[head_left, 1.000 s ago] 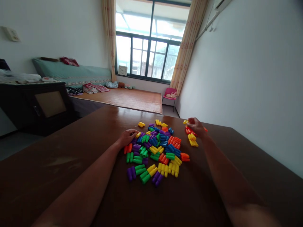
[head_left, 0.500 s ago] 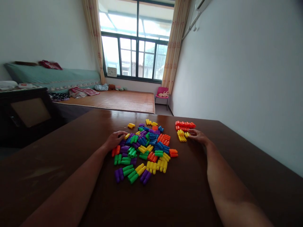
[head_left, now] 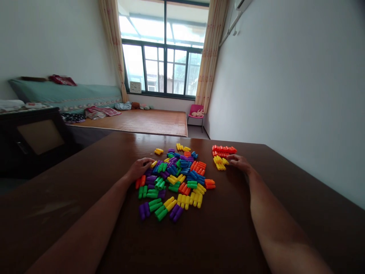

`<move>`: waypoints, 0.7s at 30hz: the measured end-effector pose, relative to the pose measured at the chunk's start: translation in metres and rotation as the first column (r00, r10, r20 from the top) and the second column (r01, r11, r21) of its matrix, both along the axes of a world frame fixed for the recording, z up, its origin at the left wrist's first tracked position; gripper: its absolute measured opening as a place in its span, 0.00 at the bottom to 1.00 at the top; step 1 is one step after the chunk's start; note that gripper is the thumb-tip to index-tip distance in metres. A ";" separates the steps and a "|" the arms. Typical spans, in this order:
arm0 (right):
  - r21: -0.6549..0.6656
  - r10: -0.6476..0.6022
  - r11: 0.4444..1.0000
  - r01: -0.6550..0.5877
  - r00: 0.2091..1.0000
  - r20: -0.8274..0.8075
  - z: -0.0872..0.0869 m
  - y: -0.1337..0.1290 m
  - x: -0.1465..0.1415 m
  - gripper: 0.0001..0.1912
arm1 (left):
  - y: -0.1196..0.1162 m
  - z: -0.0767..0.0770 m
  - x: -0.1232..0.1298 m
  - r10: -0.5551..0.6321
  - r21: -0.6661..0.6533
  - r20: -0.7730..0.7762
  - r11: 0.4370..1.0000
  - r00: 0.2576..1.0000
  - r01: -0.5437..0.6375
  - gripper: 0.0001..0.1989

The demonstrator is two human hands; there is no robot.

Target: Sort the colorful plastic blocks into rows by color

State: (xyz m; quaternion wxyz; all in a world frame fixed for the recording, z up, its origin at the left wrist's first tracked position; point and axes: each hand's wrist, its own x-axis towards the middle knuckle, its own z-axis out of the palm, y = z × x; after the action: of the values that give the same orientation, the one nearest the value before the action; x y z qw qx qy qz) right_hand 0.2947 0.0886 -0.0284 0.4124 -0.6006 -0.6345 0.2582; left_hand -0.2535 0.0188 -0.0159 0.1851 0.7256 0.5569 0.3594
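Note:
A loose pile of plastic building blocks (head_left: 184,170) in yellow, green, blue, purple and orange covers the middle of the table. At the pile's left edge is my left hand (head_left: 140,168), fingers closed at the end of a yellow block (head_left: 154,164). My right hand (head_left: 239,162) pinches another yellow block (head_left: 225,161) right up against a small group of yellow blocks (head_left: 219,163). Just behind that group lie rows of orange-red blocks (head_left: 224,149). My fingers partly hide both yellow blocks.
The brown table (head_left: 199,239) stretches out on both sides of the blocks. Beyond it are a bed (head_left: 142,121) with a woven mat, a pink chair (head_left: 195,111) and a window. A dark cabinet (head_left: 37,133) stands at the left, a white wall (head_left: 291,87) at the right.
My right hand has brought its yellow block slightly left, so it now meets the small yellow group. My left hand stays at the same yellow block. The view has shifted a little.

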 end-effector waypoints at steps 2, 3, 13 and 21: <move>0.096 -0.157 0.983 0.154 0.987 0.018 -0.001 0.002 0.004 0.13 | -0.001 0.001 0.002 0.005 -0.001 0.008 1.000 1.000 -0.005 0.21; 0.143 -0.227 0.964 0.223 0.974 0.012 0.000 0.004 0.006 0.12 | -0.002 0.002 0.002 0.007 -0.002 0.012 1.000 1.000 -0.007 0.21; 0.361 -0.020 0.931 -0.050 0.982 0.186 0.045 0.003 -0.101 0.14 | -0.001 -0.003 0.002 0.011 0.041 -0.018 0.999 1.000 -0.010 0.20; 0.067 0.135 0.972 -0.226 0.767 0.628 0.047 0.044 -0.243 0.18 | -0.007 0.001 0.005 0.019 0.034 0.003 0.999 1.000 -0.019 0.17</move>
State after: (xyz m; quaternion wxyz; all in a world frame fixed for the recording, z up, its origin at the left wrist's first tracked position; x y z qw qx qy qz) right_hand 0.0515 0.1325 0.0183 0.1955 -0.5579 -0.8056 0.0407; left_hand -0.2487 0.0123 -0.0152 0.1698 0.7229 0.5572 0.3716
